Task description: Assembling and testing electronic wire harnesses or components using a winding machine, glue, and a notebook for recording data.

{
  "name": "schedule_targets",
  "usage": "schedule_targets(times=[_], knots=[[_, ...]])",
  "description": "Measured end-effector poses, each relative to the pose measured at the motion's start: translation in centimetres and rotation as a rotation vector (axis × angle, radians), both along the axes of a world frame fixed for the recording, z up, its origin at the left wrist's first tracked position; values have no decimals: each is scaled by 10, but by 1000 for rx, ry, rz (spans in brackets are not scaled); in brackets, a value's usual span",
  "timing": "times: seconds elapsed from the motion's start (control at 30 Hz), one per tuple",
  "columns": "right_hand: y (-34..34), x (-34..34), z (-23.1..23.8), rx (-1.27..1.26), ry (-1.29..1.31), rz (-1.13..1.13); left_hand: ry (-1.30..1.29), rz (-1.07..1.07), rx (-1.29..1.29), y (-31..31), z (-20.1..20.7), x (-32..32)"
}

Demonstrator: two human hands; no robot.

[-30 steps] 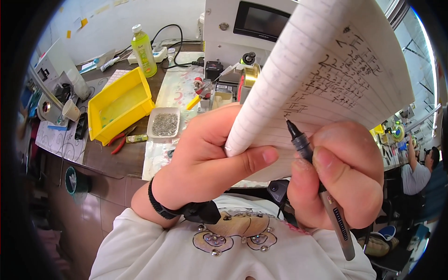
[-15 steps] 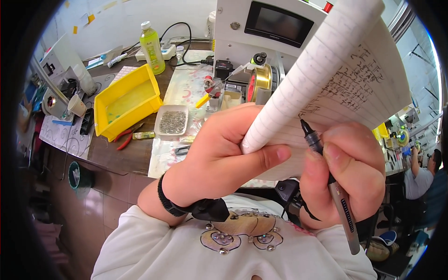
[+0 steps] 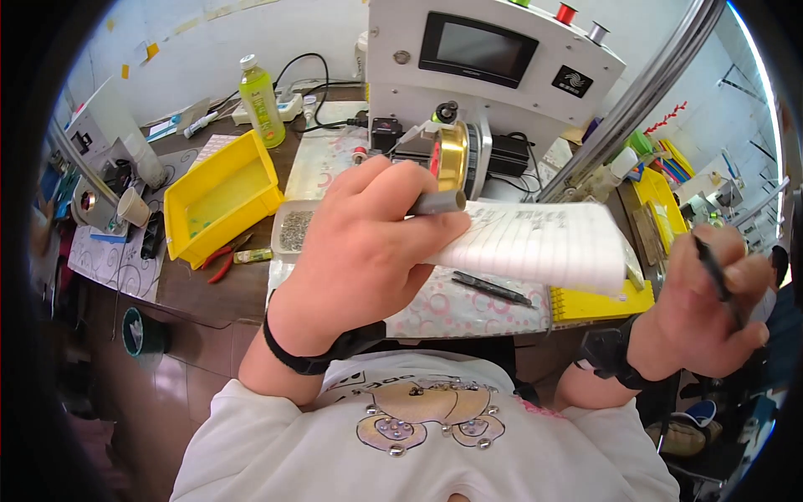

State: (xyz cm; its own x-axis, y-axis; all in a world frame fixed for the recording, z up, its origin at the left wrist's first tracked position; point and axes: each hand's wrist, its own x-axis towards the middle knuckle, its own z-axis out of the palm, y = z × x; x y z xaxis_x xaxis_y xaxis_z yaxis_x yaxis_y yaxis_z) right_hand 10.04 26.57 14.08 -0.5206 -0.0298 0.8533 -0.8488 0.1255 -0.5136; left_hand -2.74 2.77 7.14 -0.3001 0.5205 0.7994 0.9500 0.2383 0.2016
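Left hand (image 3: 360, 222) is closed, thumb and fingers pressing on ruled paper (image 3: 535, 255) and on a grey tube (image 3: 439, 202) whose blunt end projects past the thumb; paper is held up above the bench in front of the body; right hand (image 3: 711, 309) is well apart at the right, blurred, fingers curled in with a dark slim rod (image 3: 709, 263) gripped between them; whether that rod is a pen cannot be told; progress, as judged from the page: writing stands on its far part, lines nearer the body appear bare, and the rod is away from the paper, so no stroke is being made; below the paper lie a black pen (image 3: 492, 289) and a yellow spiral notebook (image 3: 590, 304); beyond it stands a gold spool (image 3: 453, 159).
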Motion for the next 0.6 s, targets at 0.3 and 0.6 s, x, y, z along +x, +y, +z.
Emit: schedule_targets(times=[0.3, 0.6], knots=[[-15, -31, -6, 346, -311, 55, 86, -25, -159, -1, 0, 13], [-23, -35, -3, 389, -724, 186, -4, -63, -199, 5, 2, 22]])
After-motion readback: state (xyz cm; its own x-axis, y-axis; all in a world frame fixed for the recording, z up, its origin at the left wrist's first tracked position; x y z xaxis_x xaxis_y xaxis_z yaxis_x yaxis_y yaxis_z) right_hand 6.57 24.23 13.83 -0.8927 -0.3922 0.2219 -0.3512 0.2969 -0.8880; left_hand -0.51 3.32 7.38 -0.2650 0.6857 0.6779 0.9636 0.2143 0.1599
